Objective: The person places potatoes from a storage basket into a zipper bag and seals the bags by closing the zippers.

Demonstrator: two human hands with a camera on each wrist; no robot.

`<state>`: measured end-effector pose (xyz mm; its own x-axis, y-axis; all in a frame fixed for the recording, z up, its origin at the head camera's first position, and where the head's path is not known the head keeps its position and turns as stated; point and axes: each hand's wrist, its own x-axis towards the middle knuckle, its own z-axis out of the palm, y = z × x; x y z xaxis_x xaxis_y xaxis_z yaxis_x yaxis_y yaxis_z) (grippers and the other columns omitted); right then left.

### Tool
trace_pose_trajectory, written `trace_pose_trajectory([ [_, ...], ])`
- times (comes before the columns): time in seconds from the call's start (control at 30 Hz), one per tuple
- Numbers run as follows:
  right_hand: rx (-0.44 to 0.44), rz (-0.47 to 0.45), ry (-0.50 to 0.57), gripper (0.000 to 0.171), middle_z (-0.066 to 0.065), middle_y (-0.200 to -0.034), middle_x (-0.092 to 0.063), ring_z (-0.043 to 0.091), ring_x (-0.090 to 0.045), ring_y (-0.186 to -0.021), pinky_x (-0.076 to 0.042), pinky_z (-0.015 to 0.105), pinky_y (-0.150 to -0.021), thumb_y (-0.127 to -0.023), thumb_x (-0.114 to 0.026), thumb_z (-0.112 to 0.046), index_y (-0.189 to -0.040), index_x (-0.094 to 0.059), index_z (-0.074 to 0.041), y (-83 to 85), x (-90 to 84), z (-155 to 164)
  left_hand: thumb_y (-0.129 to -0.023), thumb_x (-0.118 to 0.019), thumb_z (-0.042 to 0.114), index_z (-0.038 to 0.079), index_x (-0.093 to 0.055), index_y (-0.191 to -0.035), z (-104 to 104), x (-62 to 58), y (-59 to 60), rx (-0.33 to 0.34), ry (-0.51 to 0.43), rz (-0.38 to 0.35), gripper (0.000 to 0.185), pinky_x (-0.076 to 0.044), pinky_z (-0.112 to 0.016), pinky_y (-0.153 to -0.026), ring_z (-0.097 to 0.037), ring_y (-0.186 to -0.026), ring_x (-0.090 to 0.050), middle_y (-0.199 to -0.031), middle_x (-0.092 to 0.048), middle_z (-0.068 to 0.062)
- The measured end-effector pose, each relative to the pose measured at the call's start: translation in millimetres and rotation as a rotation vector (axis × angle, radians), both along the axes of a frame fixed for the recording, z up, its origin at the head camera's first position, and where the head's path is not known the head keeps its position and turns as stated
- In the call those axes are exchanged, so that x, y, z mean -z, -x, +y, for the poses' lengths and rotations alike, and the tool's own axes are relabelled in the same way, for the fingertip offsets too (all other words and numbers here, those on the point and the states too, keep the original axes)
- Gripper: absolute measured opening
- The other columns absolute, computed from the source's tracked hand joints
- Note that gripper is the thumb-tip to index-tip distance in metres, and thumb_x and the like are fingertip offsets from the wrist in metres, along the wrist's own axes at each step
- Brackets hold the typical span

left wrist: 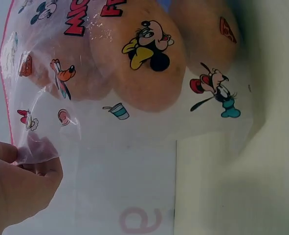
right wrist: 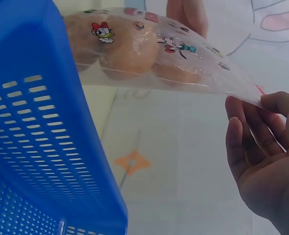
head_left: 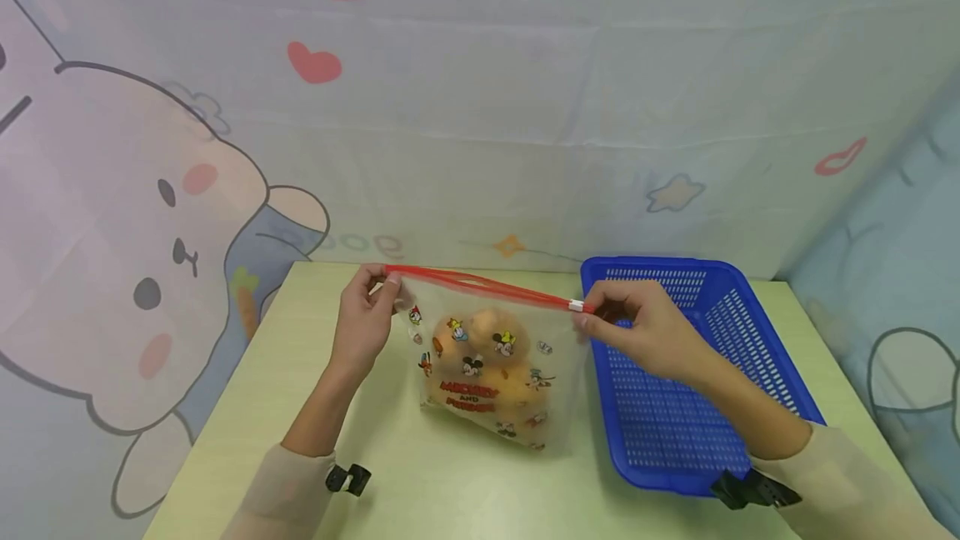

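Note:
A frosted slider zip bag (head_left: 480, 357) with cartoon prints and a red zip strip hangs between both hands, its lower part over the table. Several rounded tan-orange pieces (left wrist: 139, 63) bulge inside it, blurred by the film. At the bag's top left corner, the left hand (head_left: 365, 315) pinches the edge between thumb and fingers. The right hand (head_left: 637, 327) pinches the other top corner, right beside the white slider (head_left: 576, 305). Seen from the right wrist, thumb and forefinger hold the corner while the other fingers (right wrist: 237, 142) curve below.
A blue plastic basket (head_left: 611, 423) with slotted walls stands on the pale table (head_left: 247, 423) at the right, under the right forearm. Behind the table hangs a printed cloth (head_left: 480, 107) with hearts and a cartoon animal.

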<state>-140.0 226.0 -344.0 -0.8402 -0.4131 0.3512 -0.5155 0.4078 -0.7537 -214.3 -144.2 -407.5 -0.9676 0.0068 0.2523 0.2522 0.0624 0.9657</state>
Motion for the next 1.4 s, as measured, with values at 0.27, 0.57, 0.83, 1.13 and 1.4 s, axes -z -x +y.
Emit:
trace_pose_trajectory([
  [0.27, 0.062, -0.001, 0.067, 0.01, -0.001, -0.085, -0.074, 0.022, -0.071, -0.073, -0.064, 0.034, -0.066, -0.101, -0.073, -0.008, -0.092, -0.073, -0.013, 3.3, 9.6, -8, -0.106, -0.067, 0.015, -0.001, -0.062, -0.133, 25, -20.0, -5.6, -0.173, 0.134, 0.339, 0.032, -0.054, -0.036, -0.102, -0.022, -0.119, -0.061, -0.127, -0.062, -0.011],
  [0.57, -0.043, 0.138, 0.084, 0.017, -0.004, -0.087, -0.074, 0.016, -0.072, -0.076, -0.064, 0.032, -0.064, -0.099, -0.073, -0.001, -0.096, -0.074, -0.018, -7.1, 9.3, -21, -0.094, -0.083, 0.014, 0.007, -0.076, -0.117, 89, -78.5, -68.1, 0.189, 0.534, 1.005, 0.024, -0.055, -0.032, -0.099, -0.021, -0.109, -0.067, -0.115, -0.071, -0.003],
  [0.83, -0.083, 0.251, 0.078, 0.024, -0.007, -0.087, -0.073, 0.01, -0.072, -0.075, -0.063, 0.029, -0.065, -0.095, -0.077, 0.004, -0.096, -0.075, -0.02, -13.7, 12.7, -28, -0.098, -0.08, 0.024, 0.016, -0.078, -0.104, 106, -85.6, -75.1, 0.252, 0.759, 1.012, 0.01, -0.051, -0.033, -0.092, -0.013, -0.097, -0.064, -0.104, -0.071, 0.007],
  [1.13, -0.081, 0.312, 0.063, 0.025, -0.011, -0.087, -0.072, 0.007, -0.07, -0.075, -0.062, 0.026, -0.065, -0.091, -0.081, 0.004, -0.094, -0.076, -0.02, -17.4, 11.6, -31, -0.099, -0.079, 0.018, 0.018, -0.075, -0.101, 105, -93.5, -72.5, 0.359, 0.869, 0.92, 0.004, -0.047, -0.037, -0.101, -0.012, -0.096, -0.063, -0.097, -0.067, 0.009],
  [1.4, -0.132, 0.289, 0.103, 0.03, -0.008, -0.089, -0.072, 0.01, -0.069, -0.076, -0.062, 0.028, -0.064, -0.092, -0.077, 0.007, -0.099, -0.077, -0.022, -23.9, 10.2, -31, -0.099, -0.072, 0.014, 0.02, -0.074, -0.101, 104, -102.2, -60.4, 0.623, 0.822, 0.773, 0.007, -0.047, -0.029, -0.097, -0.001, -0.09, -0.061, -0.097, -0.066, 0.015],
])
